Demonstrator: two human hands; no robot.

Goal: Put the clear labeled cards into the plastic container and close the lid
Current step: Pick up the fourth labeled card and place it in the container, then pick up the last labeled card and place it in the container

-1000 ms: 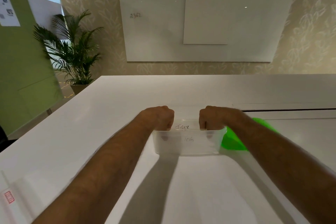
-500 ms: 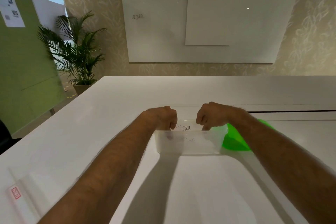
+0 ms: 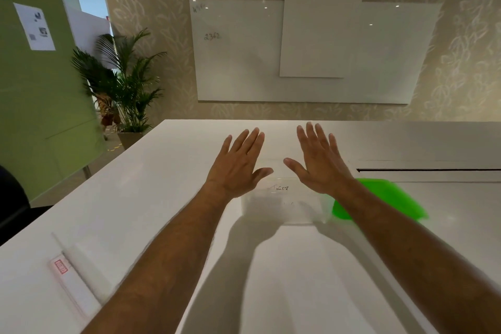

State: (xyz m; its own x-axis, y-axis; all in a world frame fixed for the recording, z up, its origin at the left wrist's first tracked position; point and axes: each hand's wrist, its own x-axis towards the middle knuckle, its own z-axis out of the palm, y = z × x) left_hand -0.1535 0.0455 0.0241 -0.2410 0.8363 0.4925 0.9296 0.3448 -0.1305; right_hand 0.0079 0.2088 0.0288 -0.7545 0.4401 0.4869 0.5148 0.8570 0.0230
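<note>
Both hands have let go: left hand (image 3: pixel 238 168) and right hand (image 3: pixel 318 164) hover flat and splayed over the plastic container (image 3: pixel 284 205) at frame centre. Clear cards (image 3: pixel 280 188) stand inside, one reading "TIGER". Right of it, the green lid (image 3: pixel 379 199) looks light and flexible; grip its edge.

The right forearm (image 3: pixel 379 214) covers the near-left part of the green lid (image 3: pixel 390 198), whose edges are smeared by motion blur. Handwriting on the card (image 3: pixel 280 188) in the clear container (image 3: pixel 284 209) is too blurred to read (any cards behind it cannot be counted). The surface (image 3: pixel 135 198) is cut off by the picture's edges.
</note>
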